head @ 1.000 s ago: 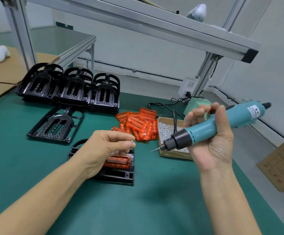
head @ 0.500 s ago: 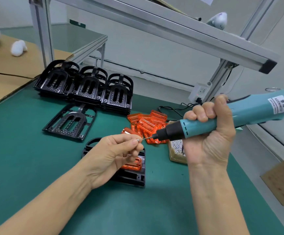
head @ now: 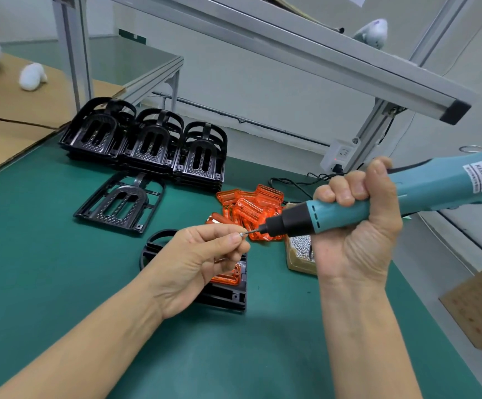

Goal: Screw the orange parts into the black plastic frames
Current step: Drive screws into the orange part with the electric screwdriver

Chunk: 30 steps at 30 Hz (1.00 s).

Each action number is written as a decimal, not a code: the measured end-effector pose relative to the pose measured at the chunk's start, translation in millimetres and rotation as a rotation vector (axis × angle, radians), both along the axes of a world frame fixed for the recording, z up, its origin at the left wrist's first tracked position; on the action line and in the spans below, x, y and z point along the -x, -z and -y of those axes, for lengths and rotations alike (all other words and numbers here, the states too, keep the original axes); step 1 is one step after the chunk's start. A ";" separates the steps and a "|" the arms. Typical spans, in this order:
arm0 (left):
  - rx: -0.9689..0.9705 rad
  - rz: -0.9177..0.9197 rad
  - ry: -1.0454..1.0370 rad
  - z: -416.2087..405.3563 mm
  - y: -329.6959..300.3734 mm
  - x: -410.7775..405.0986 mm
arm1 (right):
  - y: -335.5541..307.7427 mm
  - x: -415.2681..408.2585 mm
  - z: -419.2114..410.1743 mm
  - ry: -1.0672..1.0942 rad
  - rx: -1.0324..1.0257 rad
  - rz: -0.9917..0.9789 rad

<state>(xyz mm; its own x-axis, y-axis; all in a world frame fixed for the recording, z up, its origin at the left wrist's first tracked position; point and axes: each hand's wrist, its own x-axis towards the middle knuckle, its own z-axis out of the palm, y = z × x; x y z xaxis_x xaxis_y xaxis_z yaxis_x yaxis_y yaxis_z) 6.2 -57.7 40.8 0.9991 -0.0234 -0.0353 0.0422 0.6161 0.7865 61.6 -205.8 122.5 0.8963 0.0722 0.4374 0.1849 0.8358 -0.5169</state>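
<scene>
Pinching one screw (head: 242, 234): left hand (head: 202, 260) | right hand (head: 355, 226) gripping one screwdriver (head: 378, 203)

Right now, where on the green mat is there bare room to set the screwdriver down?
Bare mat lies near the front edge between the two forearms, and left of the single black frame. It's crowded around the orange parts, screw tray and frame stacks.

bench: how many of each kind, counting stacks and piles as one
frame stacks: 3
single frames: 2, one under the left hand
orange part pile: 1
screw tray: 1
screwdriver: 1, in the right hand
total: 8
</scene>
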 end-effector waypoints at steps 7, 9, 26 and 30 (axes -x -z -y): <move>-0.002 -0.007 -0.015 1.1 1.3 0.5 | 0.4 1.8 0.7 0.021 0.021 0.005; 0.007 -0.014 -0.018 1.3 1.7 1.0 | 1.2 2.4 0.3 0.027 0.024 0.008; -0.420 0.205 -0.283 -0.4 3.6 -2.5 | 10.4 -0.7 -8.2 0.123 -0.028 -0.025; -0.473 0.219 -0.291 0.0 3.7 -3.7 | 14.3 -3.1 -5.2 0.112 -0.045 -0.058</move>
<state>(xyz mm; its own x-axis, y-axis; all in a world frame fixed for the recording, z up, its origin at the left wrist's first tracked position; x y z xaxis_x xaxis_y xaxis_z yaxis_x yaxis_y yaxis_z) 9.9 -57.7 37.1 0.9472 0.2203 0.2328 -0.2703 0.1587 0.9496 64.7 -200.5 108.2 0.9215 -0.0486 0.3853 0.2498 0.8339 -0.4922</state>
